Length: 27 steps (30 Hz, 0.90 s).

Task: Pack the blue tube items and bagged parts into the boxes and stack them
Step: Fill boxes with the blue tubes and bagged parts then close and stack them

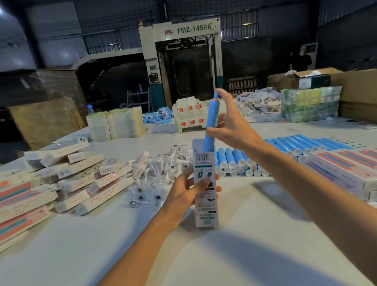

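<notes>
Head view, blue tube (211,120) half inside box (204,184)

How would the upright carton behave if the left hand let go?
Likely to tip: the carton appears to stand on its narrow end on the table, steadied by the left hand. Probably top-heavy too, since the blue tube held by the right hand juts far out of its open top. Thin card, so probably easily dented.

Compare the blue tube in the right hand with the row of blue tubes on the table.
The held tube stands nearly upright; the row tubes lie flat on the table. The held tube is gripped by the right hand, its lower end inside the box the left hand holds; the row tubes are unboxed and untouched. Both are the same blue.
</notes>
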Tool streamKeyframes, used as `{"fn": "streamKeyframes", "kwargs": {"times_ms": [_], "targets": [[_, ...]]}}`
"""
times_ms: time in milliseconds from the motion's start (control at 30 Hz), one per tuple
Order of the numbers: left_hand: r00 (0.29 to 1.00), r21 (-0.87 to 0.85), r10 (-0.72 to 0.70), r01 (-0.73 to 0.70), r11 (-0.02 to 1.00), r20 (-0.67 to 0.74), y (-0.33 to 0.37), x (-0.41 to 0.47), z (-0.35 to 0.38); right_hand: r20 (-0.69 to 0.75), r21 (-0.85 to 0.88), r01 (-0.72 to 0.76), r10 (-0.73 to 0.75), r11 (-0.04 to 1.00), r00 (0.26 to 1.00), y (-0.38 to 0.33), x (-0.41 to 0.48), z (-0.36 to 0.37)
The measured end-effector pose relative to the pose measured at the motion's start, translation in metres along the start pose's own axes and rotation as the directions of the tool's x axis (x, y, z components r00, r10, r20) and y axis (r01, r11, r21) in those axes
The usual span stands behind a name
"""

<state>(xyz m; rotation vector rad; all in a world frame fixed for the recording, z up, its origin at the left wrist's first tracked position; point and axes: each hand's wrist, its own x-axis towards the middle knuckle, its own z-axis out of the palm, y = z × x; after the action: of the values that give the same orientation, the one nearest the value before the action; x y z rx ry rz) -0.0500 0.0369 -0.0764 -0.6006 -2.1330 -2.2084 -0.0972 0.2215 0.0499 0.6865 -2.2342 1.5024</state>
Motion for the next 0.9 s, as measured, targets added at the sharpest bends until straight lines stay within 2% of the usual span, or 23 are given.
{"fn": "streamKeyframes", "kwargs": {"times_ms": [100,200,267,367,467,533,567,633,733,833,900], "targets": [[1.000,0.030,0.018,-0.018,0.999,0.000,0.001,-0.001,0.003,0.139,-0.125,-0.026,0.043,0.992,0.989,-0.002,0.009,-0.005],[1.000,0.040,0.029,-0.028,0.999,-0.009,0.000,-0.002,0.006,0.154,-0.207,0.017,0.016,0.978,0.988,0.002,0.007,0.001],[0.999,0.020,0.032,-0.031,0.999,-0.038,-0.001,-0.001,0.006,0.134,-0.295,0.077,-0.038,0.952,0.990,0.011,0.000,0.008],[0.985,-0.047,0.016,-0.025,0.999,-0.172,-0.006,-0.001,0.007,0.145,-0.422,0.230,-0.185,0.877,0.972,0.031,-0.014,0.027],[0.917,-0.056,0.008,-0.034,0.998,-0.399,-0.012,-0.003,0.007,0.019,-0.281,0.227,-0.231,0.932,0.973,0.048,-0.024,0.054],[0.845,0.017,0.071,-0.072,0.997,-0.530,-0.014,-0.003,0.001,-0.016,-0.177,0.127,-0.132,0.976,0.991,0.057,-0.021,0.074],[0.816,0.061,0.108,-0.090,0.994,-0.568,-0.014,-0.004,-0.002,0.034,-0.136,0.061,-0.057,0.989,0.998,0.061,-0.019,0.084],[0.772,0.134,0.178,-0.121,0.984,-0.611,-0.016,-0.006,-0.007,0.232,-0.117,0.008,0.020,0.993,0.973,0.069,-0.018,0.103],[0.701,0.227,0.281,-0.172,0.959,-0.655,-0.017,-0.009,-0.012,0.456,-0.119,0.102,-0.037,0.988,0.889,0.073,-0.027,0.131],[0.675,0.229,0.319,-0.223,0.948,-0.665,-0.015,-0.006,-0.015,0.462,0.037,0.154,-0.153,0.987,0.874,0.073,-0.033,0.154],[0.677,0.223,0.321,-0.231,0.947,-0.663,-0.015,-0.004,-0.016,0.432,0.021,0.170,-0.162,0.985,0.887,0.080,-0.034,0.163]]}}
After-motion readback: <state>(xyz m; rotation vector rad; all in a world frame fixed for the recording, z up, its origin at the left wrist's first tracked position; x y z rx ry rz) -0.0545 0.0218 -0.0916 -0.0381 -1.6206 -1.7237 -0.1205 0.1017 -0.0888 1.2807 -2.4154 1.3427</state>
